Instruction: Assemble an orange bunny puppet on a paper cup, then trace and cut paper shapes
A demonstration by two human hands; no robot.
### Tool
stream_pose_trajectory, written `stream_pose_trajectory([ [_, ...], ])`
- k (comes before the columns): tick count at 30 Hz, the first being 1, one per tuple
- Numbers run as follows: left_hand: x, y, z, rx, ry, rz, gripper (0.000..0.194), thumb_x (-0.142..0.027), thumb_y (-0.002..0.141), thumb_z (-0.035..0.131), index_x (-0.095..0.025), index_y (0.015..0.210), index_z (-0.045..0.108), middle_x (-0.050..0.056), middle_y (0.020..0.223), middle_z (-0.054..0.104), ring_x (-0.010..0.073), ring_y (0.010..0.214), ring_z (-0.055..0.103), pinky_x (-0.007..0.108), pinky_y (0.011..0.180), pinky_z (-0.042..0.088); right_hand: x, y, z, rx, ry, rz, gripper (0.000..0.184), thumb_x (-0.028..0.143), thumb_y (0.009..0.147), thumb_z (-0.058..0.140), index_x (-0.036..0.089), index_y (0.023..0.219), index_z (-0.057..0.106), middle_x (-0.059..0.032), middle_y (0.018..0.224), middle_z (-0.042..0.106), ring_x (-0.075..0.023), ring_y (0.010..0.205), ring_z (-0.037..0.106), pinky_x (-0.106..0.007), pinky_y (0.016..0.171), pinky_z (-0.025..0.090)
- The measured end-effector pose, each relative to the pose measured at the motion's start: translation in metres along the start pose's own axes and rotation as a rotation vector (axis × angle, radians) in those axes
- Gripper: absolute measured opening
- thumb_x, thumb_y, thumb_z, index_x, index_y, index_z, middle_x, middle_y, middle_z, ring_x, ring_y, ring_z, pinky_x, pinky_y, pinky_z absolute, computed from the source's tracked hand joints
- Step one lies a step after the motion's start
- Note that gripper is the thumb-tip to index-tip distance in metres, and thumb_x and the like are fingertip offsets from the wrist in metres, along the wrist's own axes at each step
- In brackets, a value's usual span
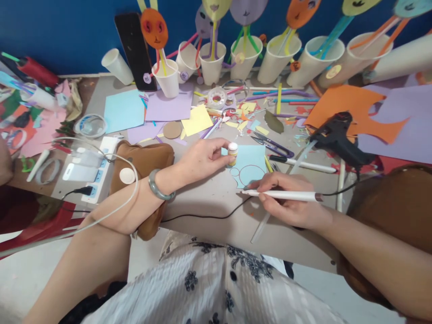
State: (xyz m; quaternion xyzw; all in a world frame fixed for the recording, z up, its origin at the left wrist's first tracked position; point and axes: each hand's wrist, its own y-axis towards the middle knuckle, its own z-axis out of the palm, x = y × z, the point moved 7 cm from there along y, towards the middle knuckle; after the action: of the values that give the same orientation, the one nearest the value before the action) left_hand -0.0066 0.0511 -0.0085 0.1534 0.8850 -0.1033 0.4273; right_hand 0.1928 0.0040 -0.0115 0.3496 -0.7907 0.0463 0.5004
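My left hand point(202, 158) pinches a small white-capped bottle point(232, 153) that stands on a light blue paper point(251, 162) near the table's middle. Circles are drawn in dark line on that paper. My right hand point(286, 198) grips a white pen point(283, 195) held almost flat, its tip touching the paper's lower edge beside the largest circle. A green bangle circles my left wrist, and a white cable runs over that forearm.
A black glue gun point(337, 137) lies to the right, scissors point(273, 145) and a second white pen point(303, 164) just behind the blue paper. Paper cups point(212, 63) with straws and paper faces line the back wall. A power strip point(91, 168) sits left, coloured sheets and scraps all around.
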Motion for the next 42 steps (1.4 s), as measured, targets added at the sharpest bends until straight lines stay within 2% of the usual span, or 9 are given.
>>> stream_pose_trajectory([
  [7,-0.002,0.0,0.001,0.024,0.001,-0.003,0.017,-0.034,0.096,0.069,-0.018,0.098,0.073,-0.008,0.061,0.05,0.0103,0.06,0.044,0.025,0.062,0.032,-0.013,-0.008,0.003,-0.04,-0.02,0.015,0.01,0.031,0.096,0.068,0.029,0.088,0.062,-0.0002,0.075,0.077,-0.021,0.07,0.078,-0.028,0.054,0.052],
  [12,-0.002,0.0,0.002,0.037,0.019,0.0,0.017,-0.034,0.096,0.068,-0.017,0.098,0.074,-0.007,0.063,0.053,0.0108,0.061,0.046,0.026,0.063,0.033,-0.016,-0.01,0.002,-0.044,-0.049,0.032,0.009,0.032,0.096,0.067,0.029,0.089,0.063,-0.0009,0.083,0.08,-0.0192,0.065,0.075,-0.029,0.055,0.052],
  [17,-0.003,0.0,0.003,0.048,0.024,0.011,0.016,-0.033,0.097,0.068,-0.017,0.097,0.073,-0.006,0.063,0.053,0.0111,0.062,0.047,0.026,0.064,0.034,-0.017,-0.009,0.002,-0.048,-0.043,0.044,0.011,0.032,0.095,0.068,0.028,0.087,0.062,0.0003,0.073,0.075,-0.0204,0.066,0.076,-0.028,0.053,0.048],
  [30,-0.001,0.002,0.005,0.048,0.005,0.022,0.014,-0.031,0.095,0.069,-0.018,0.094,0.072,-0.006,0.063,0.053,0.0111,0.062,0.046,0.026,0.065,0.036,-0.012,-0.006,0.003,-0.056,-0.092,-0.007,0.01,0.028,0.096,0.066,0.027,0.087,0.061,0.0026,0.068,0.073,-0.0185,0.065,0.077,-0.025,0.052,0.047],
  [42,-0.002,0.003,0.006,0.066,0.003,-0.002,0.014,-0.031,0.094,0.07,-0.017,0.093,0.073,-0.007,0.063,0.051,0.0108,0.062,0.043,0.027,0.065,0.033,-0.002,0.002,0.001,-0.018,-0.096,0.024,0.011,0.023,0.092,0.065,0.026,0.083,0.06,0.0025,0.069,0.074,-0.018,0.064,0.078,-0.023,0.052,0.049],
])
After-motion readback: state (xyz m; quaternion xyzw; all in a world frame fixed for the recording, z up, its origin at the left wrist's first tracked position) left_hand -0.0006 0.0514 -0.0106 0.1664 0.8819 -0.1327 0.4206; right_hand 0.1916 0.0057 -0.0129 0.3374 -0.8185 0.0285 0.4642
